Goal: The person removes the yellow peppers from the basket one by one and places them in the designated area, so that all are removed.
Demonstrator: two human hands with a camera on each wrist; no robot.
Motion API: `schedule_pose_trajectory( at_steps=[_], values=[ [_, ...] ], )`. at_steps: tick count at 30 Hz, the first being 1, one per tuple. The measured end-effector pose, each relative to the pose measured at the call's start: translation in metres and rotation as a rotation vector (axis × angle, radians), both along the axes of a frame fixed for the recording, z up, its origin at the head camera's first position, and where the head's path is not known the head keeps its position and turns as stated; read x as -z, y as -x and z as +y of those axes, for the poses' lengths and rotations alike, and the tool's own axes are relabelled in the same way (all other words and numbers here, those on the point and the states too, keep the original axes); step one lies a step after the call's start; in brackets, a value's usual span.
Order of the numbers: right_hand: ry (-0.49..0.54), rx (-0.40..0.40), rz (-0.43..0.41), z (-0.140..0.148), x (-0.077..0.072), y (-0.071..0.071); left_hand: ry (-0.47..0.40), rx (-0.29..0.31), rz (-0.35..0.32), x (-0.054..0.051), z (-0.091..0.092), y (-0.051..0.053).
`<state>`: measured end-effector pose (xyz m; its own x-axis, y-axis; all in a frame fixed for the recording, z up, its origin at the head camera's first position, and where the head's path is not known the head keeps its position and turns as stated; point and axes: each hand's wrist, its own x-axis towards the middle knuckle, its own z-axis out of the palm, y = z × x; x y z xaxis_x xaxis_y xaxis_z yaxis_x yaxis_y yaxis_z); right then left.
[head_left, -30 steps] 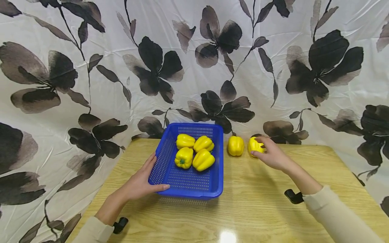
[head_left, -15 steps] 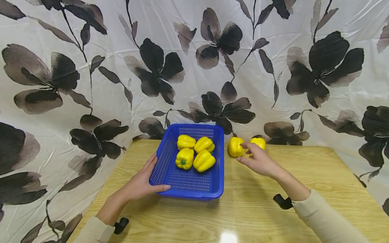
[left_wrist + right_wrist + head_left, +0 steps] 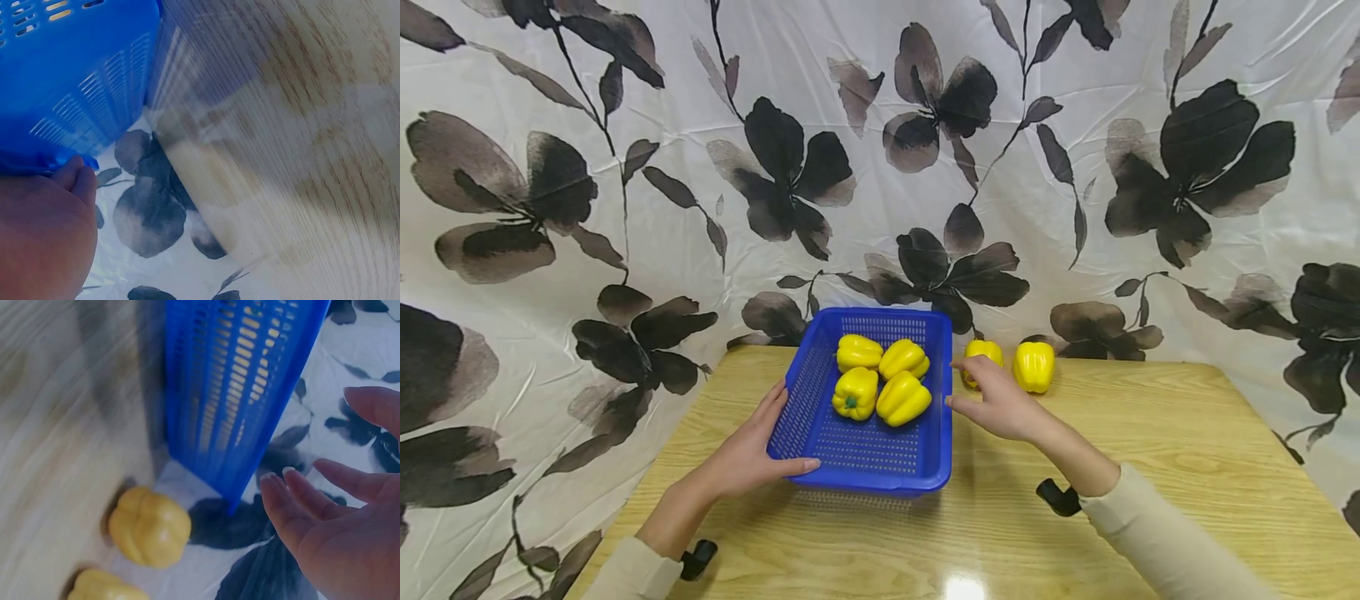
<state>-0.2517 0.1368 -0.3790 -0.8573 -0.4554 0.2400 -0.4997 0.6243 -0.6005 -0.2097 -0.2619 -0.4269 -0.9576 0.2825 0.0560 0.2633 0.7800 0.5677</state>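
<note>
A blue plastic basket [image 3: 865, 475] with slotted sides stands on the wooden table, holding several yellow bell peppers [image 3: 903, 398]. My left hand [image 3: 741, 454] grips its near left corner, the thumb over the rim and the fingers along the left side. My right hand [image 3: 1000, 406] is beside the basket's right rim, fingers apart and holding nothing; the right wrist view shows a gap between fingertips and basket. Partly behind that hand in the head view is one yellow bell pepper [image 3: 987, 349] on the table. Another yellow bell pepper [image 3: 1034, 367] sits to its right.
The wooden table [image 3: 1150, 467] reaches back to a white curtain [image 3: 865, 200] printed with dark flowers. Both loose peppers lie near the table's back edge, to the right of the basket. A black wrist-worn device [image 3: 1060, 497] hangs under the right forearm.
My right hand has moved left, from the rightmost pepper past the other loose one to the basket's right rim. The left hand, basket and peppers stay in place.
</note>
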Motion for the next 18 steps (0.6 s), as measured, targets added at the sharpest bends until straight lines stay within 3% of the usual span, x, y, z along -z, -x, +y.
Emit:
schedule_pose_trajectory(
  at_steps=[10,18],
  values=[
    [-0.082,-0.071,-0.029,-0.032,-0.002,0.001,-0.001,-0.005,-0.011,0.000,0.000,-0.001],
    [-0.243,-0.030,0.041,-0.054,-0.002,0.003,0.002,-0.002,-0.006,0.000,0.000,-0.001]
  ],
)
